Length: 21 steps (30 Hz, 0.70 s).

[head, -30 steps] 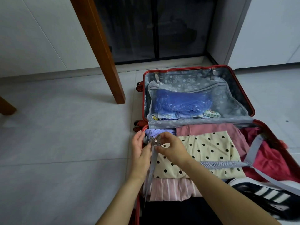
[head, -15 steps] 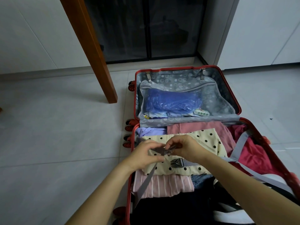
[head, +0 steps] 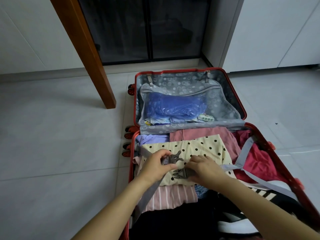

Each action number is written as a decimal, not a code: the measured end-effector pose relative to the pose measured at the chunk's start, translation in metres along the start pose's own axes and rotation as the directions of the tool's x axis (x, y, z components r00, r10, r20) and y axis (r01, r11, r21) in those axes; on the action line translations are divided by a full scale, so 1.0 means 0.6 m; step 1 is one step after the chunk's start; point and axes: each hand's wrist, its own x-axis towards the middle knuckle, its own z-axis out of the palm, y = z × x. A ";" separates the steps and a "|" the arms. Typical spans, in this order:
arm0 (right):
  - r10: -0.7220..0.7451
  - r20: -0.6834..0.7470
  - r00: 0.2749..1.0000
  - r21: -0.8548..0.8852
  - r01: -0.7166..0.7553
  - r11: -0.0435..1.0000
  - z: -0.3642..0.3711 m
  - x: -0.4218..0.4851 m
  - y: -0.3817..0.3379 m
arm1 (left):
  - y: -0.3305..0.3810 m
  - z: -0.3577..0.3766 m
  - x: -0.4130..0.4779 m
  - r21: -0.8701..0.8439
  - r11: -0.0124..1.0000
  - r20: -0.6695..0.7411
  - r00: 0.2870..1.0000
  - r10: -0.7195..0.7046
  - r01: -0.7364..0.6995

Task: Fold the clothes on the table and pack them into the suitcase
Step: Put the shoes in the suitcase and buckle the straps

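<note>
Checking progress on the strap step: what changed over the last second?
Both hands moved from the suitcase's left rim to the middle, over the polka-dot garment. The left hand brought the pronged buckle half along; the right hand let it go and took the socket half. Halves not yet joined. The clothes and lid are unchanged.

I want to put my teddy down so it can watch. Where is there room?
The floor left of the suitcase, out to the table leg, is bare; so is the floor right of it. Inside it is crowded: clothes fill the near half, and the left hand and right hand each hold a buckle over the dotted top.
</note>
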 end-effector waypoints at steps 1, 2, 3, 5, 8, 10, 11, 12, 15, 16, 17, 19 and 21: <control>0.005 -0.034 0.999 0.036 -0.004 0.999 -0.002 -0.004 0.003 | 0.001 0.003 0.000 0.030 1.000 -0.007 1.000 0.007 -0.006; 0.026 -0.071 0.997 0.086 -0.020 0.996 -0.009 -0.008 0.010 | 0.002 0.004 0.000 0.053 0.999 -0.014 1.000 0.012 -0.011; 0.066 -0.108 0.992 0.157 -0.048 0.986 -0.019 -0.015 0.021 | 0.002 0.006 0.000 0.067 0.998 -0.020 1.000 0.017 -0.016; 0.200 -0.160 0.967 0.397 -0.122 0.910 -0.039 -0.030 0.042 | 0.002 0.008 -0.001 0.088 0.996 -0.016 0.999 0.032 -0.030; 0.313 -0.187 0.931 0.629 -0.131 0.766 -0.063 -0.038 0.061 | 0.003 0.012 -0.002 0.117 0.991 -0.002 0.998 0.063 -0.062; 0.303 -0.175 0.937 0.664 -0.115 0.739 -0.067 -0.032 0.063 | 0.006 0.013 -0.003 0.081 0.995 0.003 0.998 0.066 -0.066; 0.291 -0.166 0.942 0.674 -0.107 0.731 -0.065 -0.027 0.063 | 0.008 0.013 -0.005 0.061 0.996 0.004 0.998 0.060 -0.060; 0.276 -0.157 0.948 0.685 -0.096 0.722 -0.063 -0.023 0.062 | 0.009 0.012 -0.006 0.048 0.997 0.005 0.998 0.055 -0.056; 0.247 -0.130 0.960 0.729 -0.077 0.680 -0.051 -0.014 0.054 | 0.009 0.011 -0.009 0.012 0.999 0.000 0.999 0.048 -0.048; 0.250 -0.124 0.960 0.749 -0.074 0.658 -0.048 -0.013 0.050 | 0.008 0.011 -0.009 0.000 0.999 -0.001 0.999 0.044 -0.044; 0.256 -0.121 0.959 0.773 -0.071 0.631 -0.045 -0.012 0.047 | 0.007 0.011 -0.009 -0.009 0.999 -0.001 0.999 0.041 -0.041; 0.258 -0.117 0.959 0.799 -0.064 0.598 -0.043 -0.010 0.044 | 0.005 0.010 -0.008 -0.025 0.999 0.005 0.999 0.039 -0.039; 0.254 -0.109 0.961 0.814 -0.061 0.577 -0.041 -0.009 0.042 | 0.005 0.010 -0.008 -0.037 0.999 0.011 0.999 0.038 -0.038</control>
